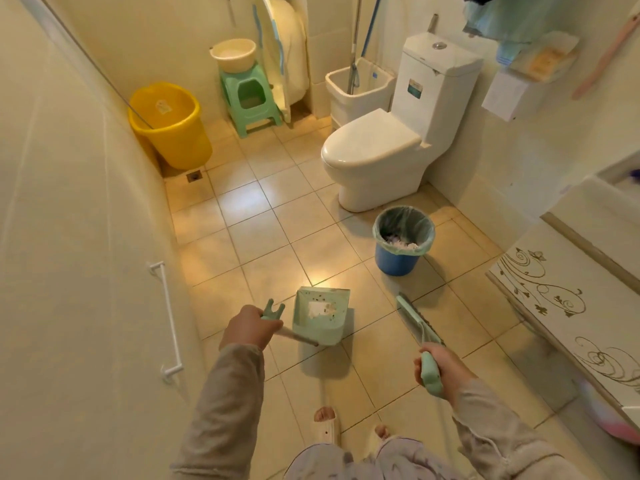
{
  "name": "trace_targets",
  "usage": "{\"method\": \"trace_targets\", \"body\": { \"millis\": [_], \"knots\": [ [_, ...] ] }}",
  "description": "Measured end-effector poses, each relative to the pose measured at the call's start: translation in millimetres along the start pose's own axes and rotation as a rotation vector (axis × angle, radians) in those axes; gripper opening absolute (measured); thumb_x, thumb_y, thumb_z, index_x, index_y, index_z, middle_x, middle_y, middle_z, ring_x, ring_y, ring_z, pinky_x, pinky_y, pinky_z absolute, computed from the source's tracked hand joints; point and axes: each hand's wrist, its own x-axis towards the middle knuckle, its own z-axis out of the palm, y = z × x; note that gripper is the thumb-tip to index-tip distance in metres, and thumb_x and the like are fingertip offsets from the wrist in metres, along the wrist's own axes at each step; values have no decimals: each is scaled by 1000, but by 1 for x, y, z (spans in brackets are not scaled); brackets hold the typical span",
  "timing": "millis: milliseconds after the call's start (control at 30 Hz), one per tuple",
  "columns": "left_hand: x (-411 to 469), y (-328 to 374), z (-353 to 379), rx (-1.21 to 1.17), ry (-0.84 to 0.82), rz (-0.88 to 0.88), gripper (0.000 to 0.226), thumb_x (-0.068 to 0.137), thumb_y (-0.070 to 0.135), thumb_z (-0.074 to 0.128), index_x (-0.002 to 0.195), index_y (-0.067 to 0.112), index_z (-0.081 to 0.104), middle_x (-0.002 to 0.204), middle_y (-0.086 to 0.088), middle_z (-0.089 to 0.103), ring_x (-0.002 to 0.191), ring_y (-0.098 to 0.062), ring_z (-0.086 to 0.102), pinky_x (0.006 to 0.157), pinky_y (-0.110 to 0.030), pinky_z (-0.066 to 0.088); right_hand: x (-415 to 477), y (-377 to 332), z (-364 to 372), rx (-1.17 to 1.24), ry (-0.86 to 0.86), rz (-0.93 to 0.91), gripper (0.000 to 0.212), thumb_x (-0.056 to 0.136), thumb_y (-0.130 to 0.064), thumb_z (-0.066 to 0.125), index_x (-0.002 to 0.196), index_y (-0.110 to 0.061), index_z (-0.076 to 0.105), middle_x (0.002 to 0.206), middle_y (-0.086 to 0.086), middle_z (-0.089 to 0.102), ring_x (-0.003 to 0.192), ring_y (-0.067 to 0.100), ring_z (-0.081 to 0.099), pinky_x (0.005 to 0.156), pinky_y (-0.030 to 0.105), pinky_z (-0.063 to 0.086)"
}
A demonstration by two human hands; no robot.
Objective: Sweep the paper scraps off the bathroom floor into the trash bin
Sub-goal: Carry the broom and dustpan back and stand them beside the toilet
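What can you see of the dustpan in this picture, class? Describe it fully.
The dustpan is pale green and looks like plastic. It has a squarish tray with raised walls and a long handle, which the left hand holds near a forked top end. Its tray hangs over the tiled floor, casting a shadow beneath. Inside lie a white paper scrap and dark specks. It sits left of the broom, nearer than the bin.
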Motion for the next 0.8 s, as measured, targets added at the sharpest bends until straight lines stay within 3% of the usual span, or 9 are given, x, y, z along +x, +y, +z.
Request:
{"method": "trace_targets", "body": {
  "millis": [100, 167, 233, 333, 500, 633, 800],
  "knots": [
    [4, -9, 8, 115, -15, -54, 29, 85, 19, 63, 109, 3, 60, 95, -16, 64, 80, -26, 54, 78, -35, 49, -10, -12, 8, 75, -81, 33, 20, 93, -4, 39, 74, -4, 44, 62, 8, 42, 18, 10, 46, 27, 13, 41],
    [3, -16, 15, 161, -26, -87, 29, 85, 19, 63, 109, 4, 59, 98, -15, 64, 85, -27, 57, 79, -34, 48, -19, -18, 11, 173, -148, 71, 15, 93, -6, 40, 80, -4, 47, 51, 9, 47, 18, 10, 45, 27, 12, 39],
    [3, -23, 19, 214, -34, -100, 29, 85, 20, 63, 109, 5, 60, 96, -12, 62, 85, -25, 56, 75, -32, 44, -29, -21, 12, 309, -200, 84, 22, 93, -10, 39, 74, -3, 47, 32, 7, 48, 19, 10, 45, 28, 9, 38],
    [0, -29, 20, 292, -53, -107, 27, 85, 22, 62, 106, 6, 64, 94, -10, 63, 83, -24, 57, 72, -29, 42, -43, -23, 15, 435, -261, 113, 31, 94, -16, 41, 64, -7, 44, 29, 7, 48, 21, 11, 48, 29, 9, 40],
    [-5, -37, 20, 361, -33, -132, 26, 85, 26, 61, 105, 10, 63, 88, -6, 60, 79, -21, 56, 68, -28, 40, -32, -10, 29, 346, -247, 216, 30, 94, -19, 47, 67, -4, 47, 39, 10, 51, 20, 14, 49, 26, 11, 39],
    [-7, -31, 22, 525, -34, -142, 25, 87, 33, 60, 105, 15, 61, 86, -1, 57, 79, -18, 55, 70, -28, 42, -3, 4, 23, 316, -198, 238, 27, 94, -12, 40, 67, -7, 43, 28, 5, 46, 16, 11, 43, 25, 8, 33],
    [-5, -32, 20, 573, 54, -96, 20, 85, 32, 59, 99, 18, 65, 93, -2, 67, 76, -18, 56, 66, -26, 42, 25, 9, -12, 352, -170, 303, 31, 97, -14, 30, 67, -10, 37, 26, 2, 39, 14, 9, 36, 22, 6, 22]
  ]
}}
